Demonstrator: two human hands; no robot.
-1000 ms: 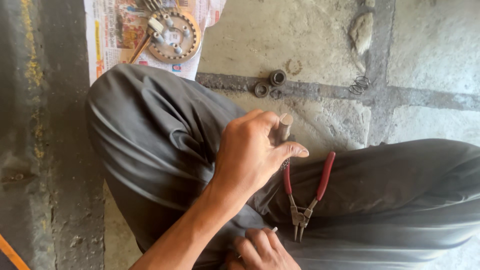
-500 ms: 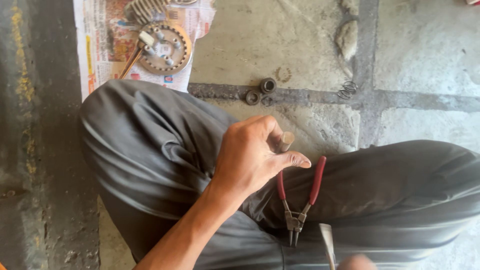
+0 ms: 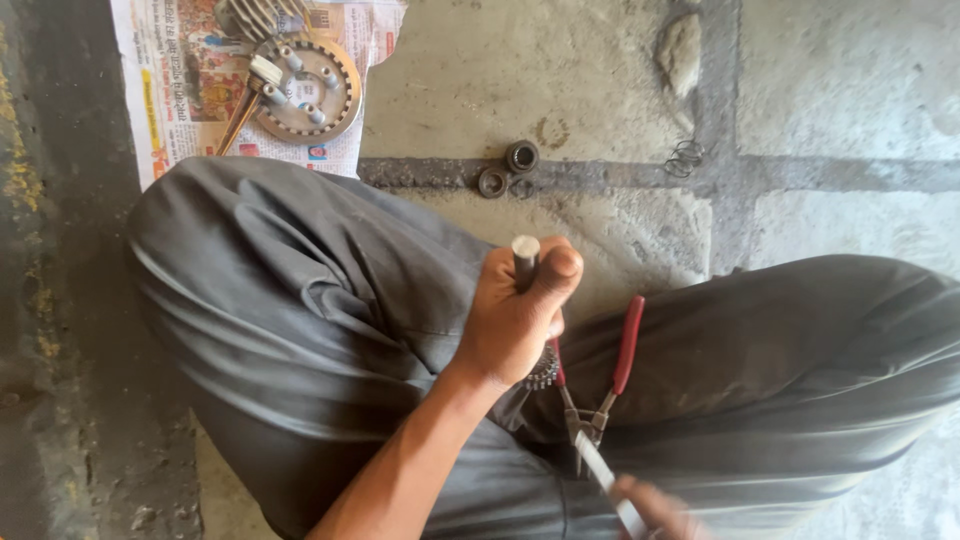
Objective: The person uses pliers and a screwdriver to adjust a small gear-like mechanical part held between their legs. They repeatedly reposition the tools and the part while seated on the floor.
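Concrete floor [image 3: 600,60] under left hand [image 3: 515,320] gripping shaft [image 3: 524,258]

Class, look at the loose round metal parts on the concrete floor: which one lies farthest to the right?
The small wire spring lies farthest right, alone on the dark floor seam; the two ring-shaped parts sit touching, further left.

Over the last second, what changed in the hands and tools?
The left hand turned its grip so the metal shaft now stands end-up, a toothed gear showing below. The right hand came back in at the bottom holding a thin flat metal tool. The red-handled pliers stayed on the lap.
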